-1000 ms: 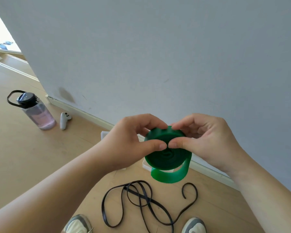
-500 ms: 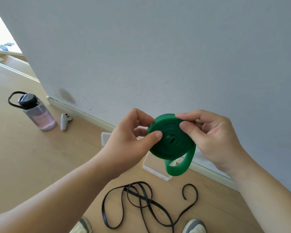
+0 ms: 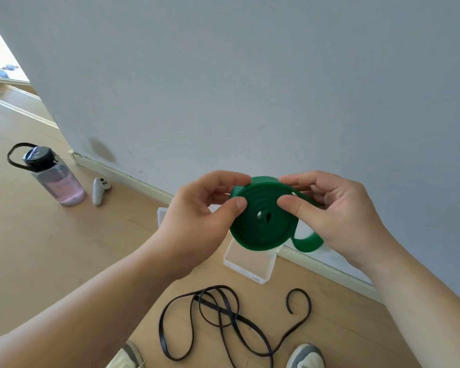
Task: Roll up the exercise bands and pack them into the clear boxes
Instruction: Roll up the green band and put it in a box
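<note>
Green band [image 3: 260, 229], wound into a flat coil, was held in the air over a clear box [image 3: 250, 266] on the floor [image 3: 51, 248]. Left hand [image 3: 197, 221] and right hand [image 3: 337, 216] each pinched the coil's rim, thumb on the near face and fingers behind, probably to stop the turns springing apart. A short tail [image 3: 307, 244] hung unwound. Black band [image 3: 223, 322] lay loose below, not yet rolled.

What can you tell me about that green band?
The green band is a flat, matte, rubbery-looking strip wound into a spiral disc with a small hole at its centre. A short loop hangs loose at its lower right, not yet rolled in. It is held in the air, face to the camera. The left hand pinches its left edge, the right hand its upper right.
</note>
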